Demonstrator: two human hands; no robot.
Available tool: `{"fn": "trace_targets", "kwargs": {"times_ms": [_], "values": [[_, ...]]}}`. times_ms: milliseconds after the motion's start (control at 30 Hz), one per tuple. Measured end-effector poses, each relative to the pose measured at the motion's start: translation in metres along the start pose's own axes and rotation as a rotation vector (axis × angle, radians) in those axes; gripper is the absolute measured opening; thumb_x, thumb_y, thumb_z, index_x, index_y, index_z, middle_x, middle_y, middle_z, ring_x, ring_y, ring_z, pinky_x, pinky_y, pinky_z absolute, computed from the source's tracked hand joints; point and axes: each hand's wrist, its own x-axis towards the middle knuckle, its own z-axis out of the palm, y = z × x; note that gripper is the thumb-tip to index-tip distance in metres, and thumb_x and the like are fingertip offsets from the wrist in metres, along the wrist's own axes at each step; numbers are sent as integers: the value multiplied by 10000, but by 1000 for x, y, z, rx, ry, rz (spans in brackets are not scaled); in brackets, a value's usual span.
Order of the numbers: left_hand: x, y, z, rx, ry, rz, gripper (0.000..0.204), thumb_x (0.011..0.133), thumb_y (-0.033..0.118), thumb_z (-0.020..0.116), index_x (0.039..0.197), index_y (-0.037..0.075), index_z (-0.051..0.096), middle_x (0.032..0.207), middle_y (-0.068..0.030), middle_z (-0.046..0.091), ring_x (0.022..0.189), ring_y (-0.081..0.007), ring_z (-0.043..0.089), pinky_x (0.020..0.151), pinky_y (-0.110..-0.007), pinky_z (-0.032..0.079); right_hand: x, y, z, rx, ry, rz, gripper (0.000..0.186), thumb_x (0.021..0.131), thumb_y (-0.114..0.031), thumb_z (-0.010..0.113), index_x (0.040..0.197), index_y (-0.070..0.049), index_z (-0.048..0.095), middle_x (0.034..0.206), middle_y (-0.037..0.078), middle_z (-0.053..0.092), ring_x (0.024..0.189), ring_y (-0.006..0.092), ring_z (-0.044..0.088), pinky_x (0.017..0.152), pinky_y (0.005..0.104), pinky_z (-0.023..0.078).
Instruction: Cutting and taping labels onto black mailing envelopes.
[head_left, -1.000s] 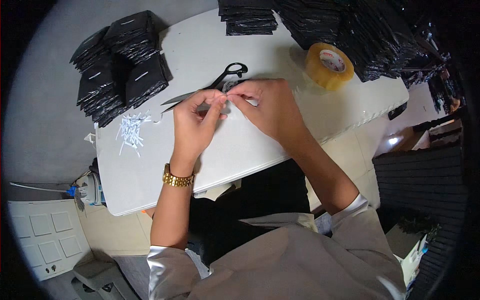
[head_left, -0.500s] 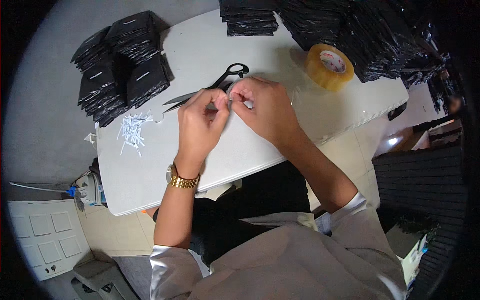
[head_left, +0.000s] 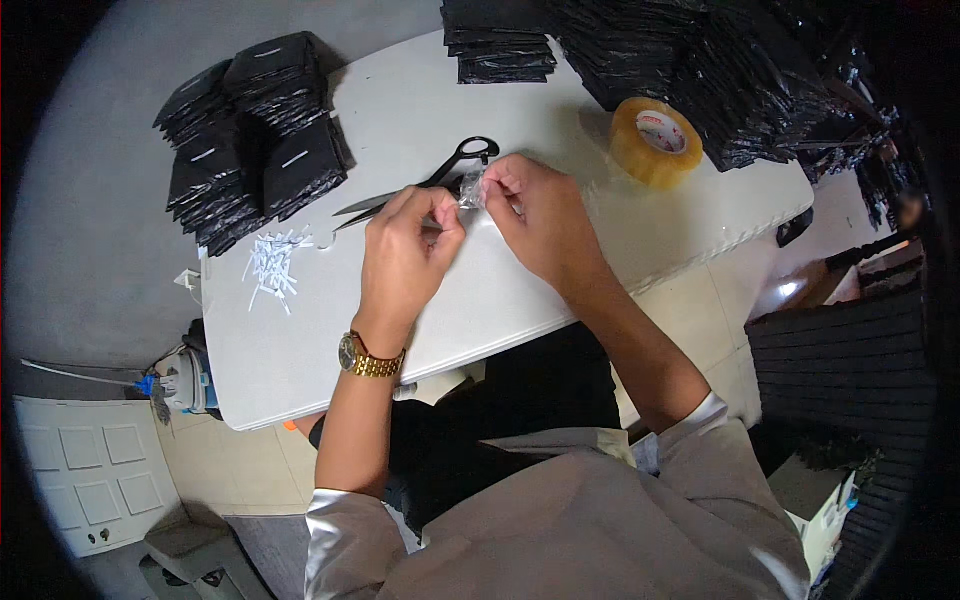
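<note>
Over the middle of the white table, a small crinkled piece of clear film stretches between my two hands. My left hand pinches its near-left end between thumb and fingers. On the other side, my right hand grips it with thumb and forefinger. Whether the film is tape or a bag, I cannot tell. Just beyond the hands lie black-handled scissors, their blades spread and partly hidden by my left hand. A heap of thin white paper strips lies left of that hand.
Black plastic packets stand in piles at the table's left. More black packets are stacked along the far edge and far right. A big roll of yellowish clear tape rests right of my hands. The table's near edge runs below my forearms.
My hands have drawn slightly apart, and more of the clear film shows between them. The whole view has shifted a little; the scissors, tape roll and packets lie as before.
</note>
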Motion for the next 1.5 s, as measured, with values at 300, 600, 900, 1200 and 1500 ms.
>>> {"fn": "trace_targets", "kwargs": {"times_ms": [300, 600, 900, 1200, 1500], "values": [[-11, 2, 9, -385, 39, -185, 192, 1052, 72, 639, 1136, -31, 778, 958, -66, 679, 876, -120, 672, 693, -298, 644, 1, -2, -4, 245, -30, 163, 180, 955, -133, 729, 1026, 32, 736, 900, 163, 789, 798, 218, 778, 767, 330, 605], [-5, 8, 29, -200, 170, -147, 132, 898, 92, 776, 922, -35, 747, 777, -110, 722, 686, -182, 705, 657, -308, 566, 0, -10, -9, 275, -24, 135, 163, 963, -117, 713, 1004, 40, 729, 917, 166, 795, 827, 225, 791, 775, 342, 609], [-1, 21, 22, -18, 171, -136, 111, 836, 27, 764, 864, -56, 697, 782, -154, 714, 662, -214, 698, 645, -334, 555, 3, -15, -19, 84, -87, 48, 118, 986, -64, 659, 1038, 36, 693, 932, 174, 789, 882, 291, 790, 811, 368, 605], [-2, 12, 15, -48, 138, -186, 160, 941, 100, 737, 918, -58, 738, 782, -86, 738, 672, -108, 685, 552, -276, 551, -4, -5, -20, 175, -83, -57, 226, 1000, -122, 718, 1155, 43, 725, 1059, 151, 807, 993, 209, 794, 853, 319, 609], [-1, 22, 5, 111, 75, -2, 95, 863, 33, 756, 904, -42, 714, 814, -130, 725, 677, -210, 705, 619, -332, 556, 1, -10, -20, 4, -111, -129, 134, 923, -124, 739, 971, 0, 758, 906, 186, 752, 805, 327, 757, 761, 414, 585]]}}
